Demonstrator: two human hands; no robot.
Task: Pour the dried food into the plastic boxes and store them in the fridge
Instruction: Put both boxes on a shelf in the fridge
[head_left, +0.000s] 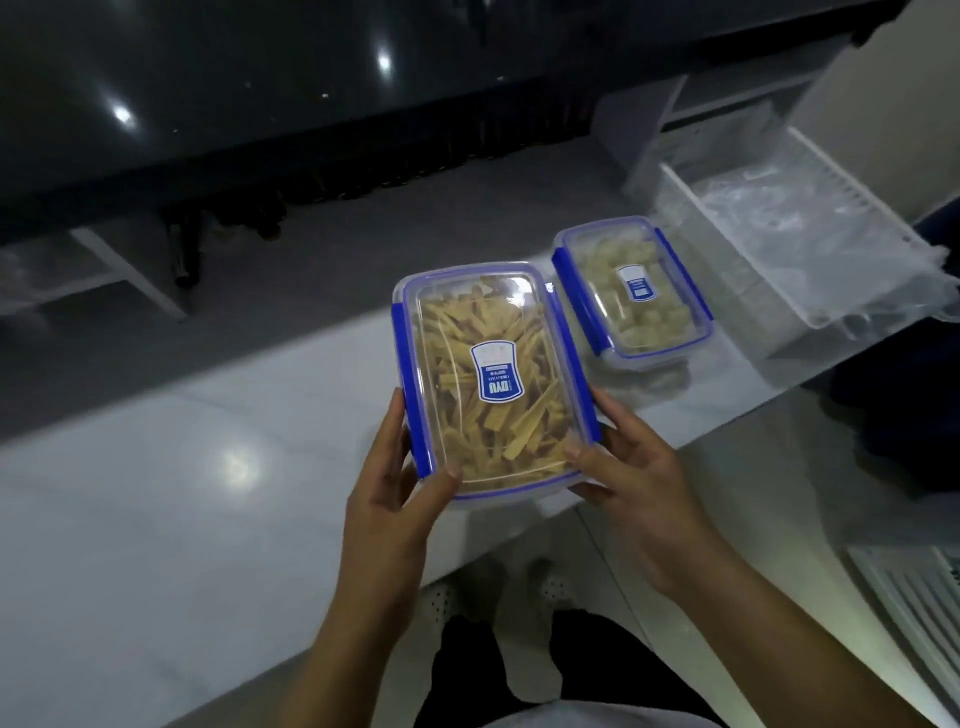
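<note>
A clear plastic box (488, 332) with blue clips and a closed lid holds yellow dried strips. My left hand (395, 499) grips its near left corner, thumb on the lid. My right hand (628, 483) grips the near right corner the same way. The box is just above the edge of the white counter (208, 493). A smaller closed box (631, 291) with pale dried chunks stands on the counter, just behind and to the right of the first.
A white wire rack (779, 228) with crumpled clear plastic bags lies on the counter at the far right. Behind the counter runs a dark glossy surface (234, 78). Below me are my dark trousers and shoes; a white slatted grille (914, 613) is at lower right.
</note>
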